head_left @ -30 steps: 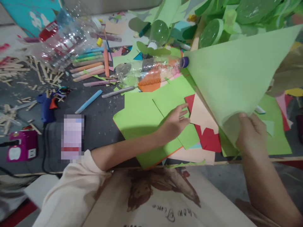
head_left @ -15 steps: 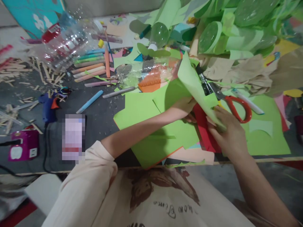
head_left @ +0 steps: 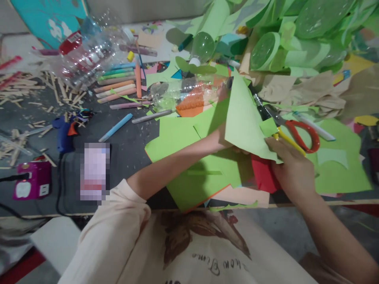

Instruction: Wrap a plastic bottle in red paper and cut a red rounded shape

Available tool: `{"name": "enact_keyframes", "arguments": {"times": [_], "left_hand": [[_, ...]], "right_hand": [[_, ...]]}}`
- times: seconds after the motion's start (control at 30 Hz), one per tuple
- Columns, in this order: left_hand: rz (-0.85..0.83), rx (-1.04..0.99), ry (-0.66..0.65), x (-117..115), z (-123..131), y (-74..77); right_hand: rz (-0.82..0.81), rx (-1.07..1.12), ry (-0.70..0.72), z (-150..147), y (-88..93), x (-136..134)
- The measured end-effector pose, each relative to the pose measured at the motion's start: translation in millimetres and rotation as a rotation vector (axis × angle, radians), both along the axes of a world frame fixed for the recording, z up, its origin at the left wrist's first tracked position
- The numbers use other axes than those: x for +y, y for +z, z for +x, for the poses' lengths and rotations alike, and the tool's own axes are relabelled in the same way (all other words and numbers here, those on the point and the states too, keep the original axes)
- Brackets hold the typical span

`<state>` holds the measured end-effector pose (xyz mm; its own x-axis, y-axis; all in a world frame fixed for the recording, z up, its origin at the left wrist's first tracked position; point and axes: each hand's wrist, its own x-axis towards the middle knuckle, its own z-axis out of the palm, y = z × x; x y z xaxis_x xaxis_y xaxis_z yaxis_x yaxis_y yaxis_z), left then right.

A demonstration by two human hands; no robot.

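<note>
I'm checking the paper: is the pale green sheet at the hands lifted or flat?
Lifted: the pale green sheet slants over the left hand, mostly hiding it.

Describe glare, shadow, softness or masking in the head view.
In the head view, glints streak the clear bottle and shadow darkens part of the green sheets; same head view, softness leaves the label on the purple box unreadable, and coarse pixels mask a phone-like slab.
</note>
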<state>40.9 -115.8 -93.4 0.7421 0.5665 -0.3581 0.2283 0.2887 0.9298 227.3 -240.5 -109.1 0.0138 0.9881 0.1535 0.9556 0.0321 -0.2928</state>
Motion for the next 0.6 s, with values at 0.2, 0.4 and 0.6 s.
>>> {"name": "enact_keyframes", "arguments": {"times": [0.2,0.4,0.6], "left_hand": [[-0.071,0.204,0.161,10,-85,29.5],[0.09,0.413,0.577,-8,-186,36.0],[0.178,0.345,0.902,-29,-220,12.7]], "right_hand": [[-0.042,0.099,-0.228,4,9.0,5],[-0.019,0.094,-0.165,3,4.9,5],[-0.06,0.067,0.236,-13,-7.0,-1]]}}
